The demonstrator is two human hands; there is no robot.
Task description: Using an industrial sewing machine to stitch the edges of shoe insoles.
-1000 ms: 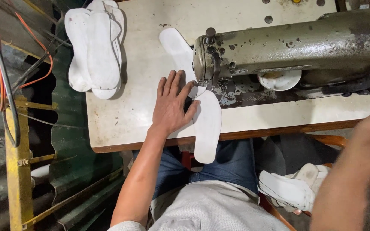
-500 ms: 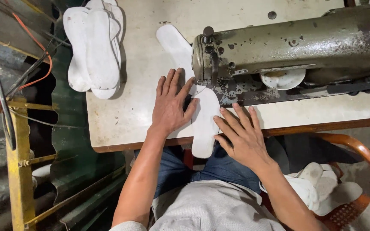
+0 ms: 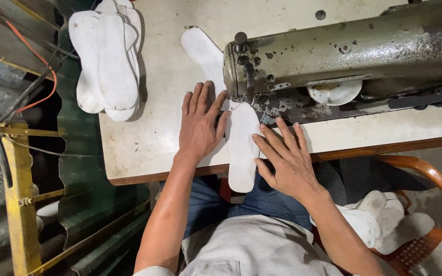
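A long white insole-shaped piece (image 3: 241, 148) lies across the worn table (image 3: 144, 143) and runs under the head of an old olive-green sewing machine (image 3: 344, 56); its near end hangs over the table's front edge. My left hand (image 3: 200, 125) lies flat on the piece's left side, fingers spread, just left of the needle area. My right hand (image 3: 285, 158) presses flat on its right side at the table's front edge, fingers apart. Beyond the machine's head the piece's far end (image 3: 200, 48) shows.
A stack of white insole pieces (image 3: 108, 61) rests at the table's far left corner. More white pieces (image 3: 384, 220) lie on an orange chair at the lower right. A yellow metal frame (image 3: 19, 204), green corrugated sheet and cables stand left of the table.
My right hand came in from the right and settled flat on the white piece beside the machine. My left hand stayed pressed on the piece.
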